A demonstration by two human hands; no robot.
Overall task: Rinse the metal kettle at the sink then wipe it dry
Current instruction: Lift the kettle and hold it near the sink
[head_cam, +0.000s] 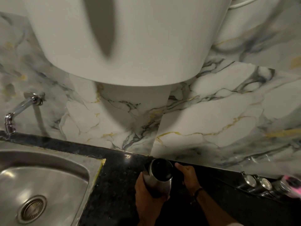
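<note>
A metal kettle [157, 176] with a dark open mouth is held tilted over the black counter, to the right of the sink. My left hand [145, 191] wraps its body from the left and below. On the kettle's right side my right hand [189, 176] is curled where the handle sits; the handle itself is hidden by the fingers. The steel sink [48, 162] lies at the lower left with its round drain [31, 209]. A chrome tap [21, 110] juts from the wall above the sink's far edge. No cloth is in view.
A black speckled counter [117, 185] runs along a marble-patterned wall [203, 119]. A large white cylindrical appliance [130, 46] hangs overhead. Three small metal-lidded jars [263, 185] and a pink object [293, 185] stand at the right against the wall.
</note>
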